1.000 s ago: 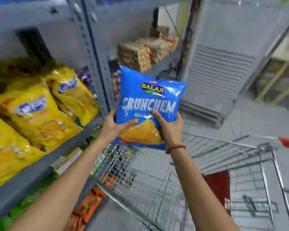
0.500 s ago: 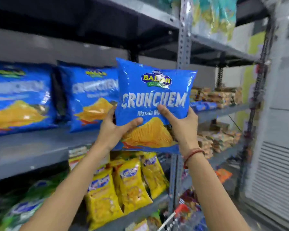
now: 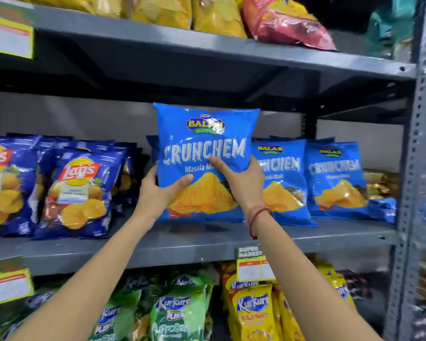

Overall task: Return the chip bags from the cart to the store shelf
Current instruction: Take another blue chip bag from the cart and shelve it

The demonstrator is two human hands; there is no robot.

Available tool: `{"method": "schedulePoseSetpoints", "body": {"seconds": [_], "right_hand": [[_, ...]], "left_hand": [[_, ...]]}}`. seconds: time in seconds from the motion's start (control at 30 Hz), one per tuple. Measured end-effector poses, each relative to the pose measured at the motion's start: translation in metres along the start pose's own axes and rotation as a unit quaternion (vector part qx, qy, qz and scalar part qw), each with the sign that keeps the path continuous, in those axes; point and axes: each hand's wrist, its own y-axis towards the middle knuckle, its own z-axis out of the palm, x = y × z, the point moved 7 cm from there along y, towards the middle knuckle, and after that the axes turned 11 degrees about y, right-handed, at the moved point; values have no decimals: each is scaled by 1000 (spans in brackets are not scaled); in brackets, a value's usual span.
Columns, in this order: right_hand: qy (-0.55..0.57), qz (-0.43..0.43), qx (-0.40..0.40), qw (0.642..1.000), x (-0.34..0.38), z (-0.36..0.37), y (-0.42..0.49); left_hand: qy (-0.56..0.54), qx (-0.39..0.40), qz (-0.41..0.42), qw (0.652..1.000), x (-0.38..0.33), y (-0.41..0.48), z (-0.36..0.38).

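Observation:
I hold a blue Crunchem chip bag upright with both hands, its lower edge just above the grey middle shelf. My left hand grips its lower left side, thumb across the front. My right hand grips the lower right, with a red thread on the wrist. The bag is in the gap between the Lay's bags on the left and two matching Crunchem bags on the right. The cart is out of view.
The upper shelf carries yellow and red bags. Green and yellow Kurkure bags fill the shelf below. A price tag hangs from the middle shelf's front edge. A perforated grey upright bounds the bay on the right.
The bag rose from above the cart to the middle shelf level. My view swung from the cart to facing the shelf, and the bag now stands in the gap among the blue bags.

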Motion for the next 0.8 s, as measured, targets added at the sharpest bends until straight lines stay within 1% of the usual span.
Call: {"method": "schedulePoseSetpoints", "body": {"seconds": [0.07,0.17,0.43,0.6,0.67,0.73,0.8], "right_hand": [[1,14,15,1000,-13,18,4],[-15,31,19,999,-30,35,7],[-27,95,27,995,-75,46,9],[-57,136,20,989,-92,44,14],[-63,147,23,987,-95,43,12],[-77,133,18,988,-88,43,8],[-134,63,-21,989,-70,40,3]], "left_hand": [[13,-13,-17,1000,12,6,-14],[30,-12,-39,999,28,10,-25],[83,5,-112,990,61,12,-32],[166,5,-135,977,70,11,-35],[202,2,-127,971,65,8,-38],[246,-9,-92,965,52,1,-43],[283,-37,-32,958,33,-11,-55]]}}
